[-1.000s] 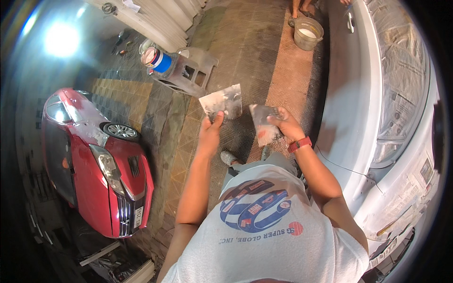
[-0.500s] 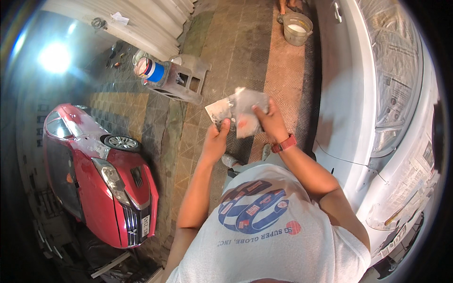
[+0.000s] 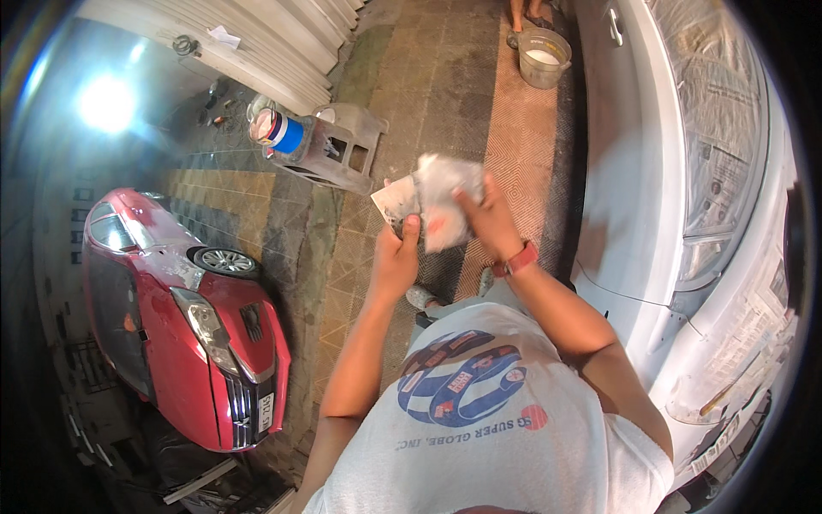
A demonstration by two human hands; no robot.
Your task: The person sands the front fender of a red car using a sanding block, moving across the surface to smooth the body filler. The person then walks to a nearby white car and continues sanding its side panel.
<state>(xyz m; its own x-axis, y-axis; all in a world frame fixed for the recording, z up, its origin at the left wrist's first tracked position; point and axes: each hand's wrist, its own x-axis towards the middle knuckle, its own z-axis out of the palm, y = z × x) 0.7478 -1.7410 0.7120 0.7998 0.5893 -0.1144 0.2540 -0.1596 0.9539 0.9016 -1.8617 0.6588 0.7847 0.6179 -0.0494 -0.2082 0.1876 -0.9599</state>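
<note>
My left hand (image 3: 396, 259) is closed with its thumb over a flat, cream-coloured piece (image 3: 394, 197) that has dark smudges on it. My right hand (image 3: 494, 221) grips a pale grey-white sheet (image 3: 443, 184) with an orange-red patch; motion blurs it, and whether it is paper or cloth I cannot make out. The sheet's left edge lies against or overlaps the cream piece, in front of my body. A red band circles my right wrist.
A white car (image 3: 629, 188) with papered windows stands close on my right. On the left is a red car (image 3: 197, 317). Ahead, a grey plastic stool (image 3: 351, 128) bears a paint can (image 3: 287, 134). Another person's feet (image 3: 527, 19) are beside a bucket (image 3: 545, 73) of whitish liquid.
My right hand and the pale sheet have shifted slightly left, further over the cream piece. My left hand keeps its hold. The whole view has moved a little.
</note>
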